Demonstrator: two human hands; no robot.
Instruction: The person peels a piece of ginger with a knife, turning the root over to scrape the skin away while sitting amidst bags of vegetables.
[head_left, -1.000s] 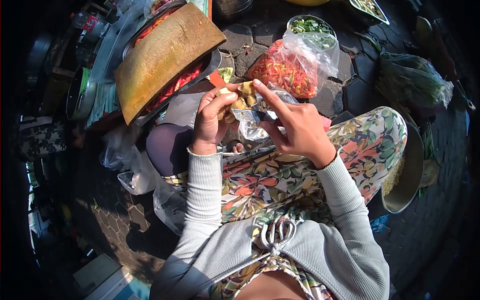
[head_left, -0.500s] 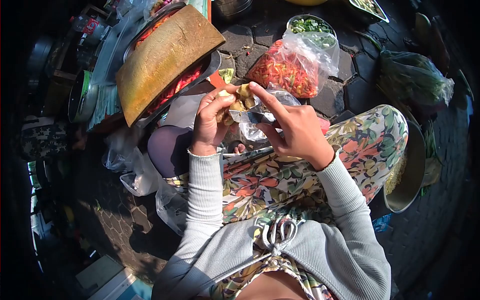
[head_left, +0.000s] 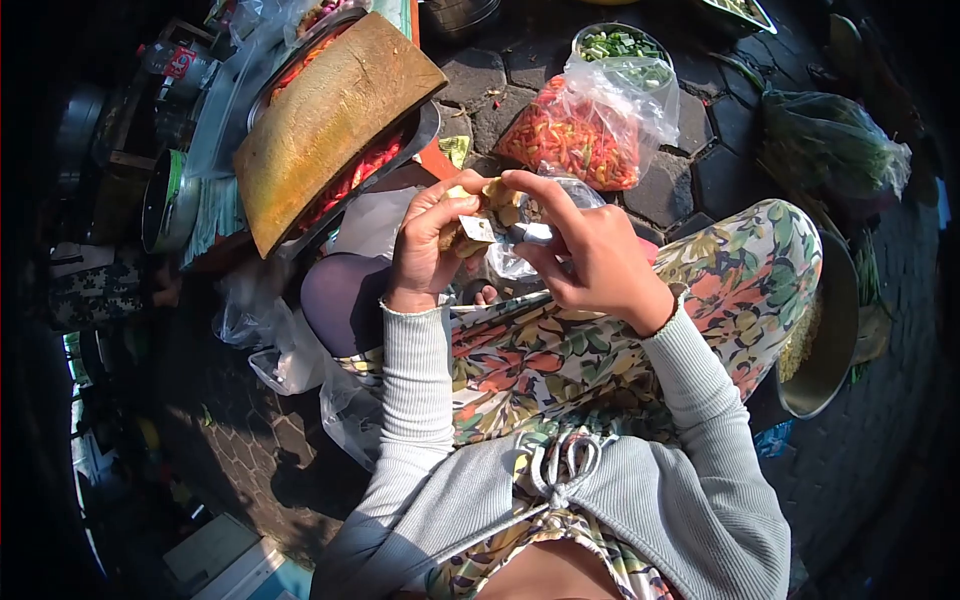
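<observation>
Above my lap, my left hand (head_left: 425, 250) is closed around a knobby piece of ginger root (head_left: 498, 193), its skin pale brown with yellowish patches. A small knife lies against the root, its shiny blade (head_left: 478, 229) pointing left and catching the sun. My right hand (head_left: 605, 255) grips that knife, whose handle is mostly hidden by the fingers. The right index finger reaches over to the root's upper end. Just beyond the hands sits a clear plastic bag of chopped red chillies (head_left: 575, 135).
A thick wooden board (head_left: 345, 125) rests across a tray of red chillies (head_left: 375, 165) at the upper left. Behind the chilli bag stands a bowl of cut green vegetables (head_left: 620, 45). Bagged greens (head_left: 835, 145) lie to the right, and a metal basin (head_left: 840, 340) stands beside my knee.
The knife blade has turned and now shows a smaller, brighter face against the root. My right index finger bends more over the root. The view has shifted slightly.
</observation>
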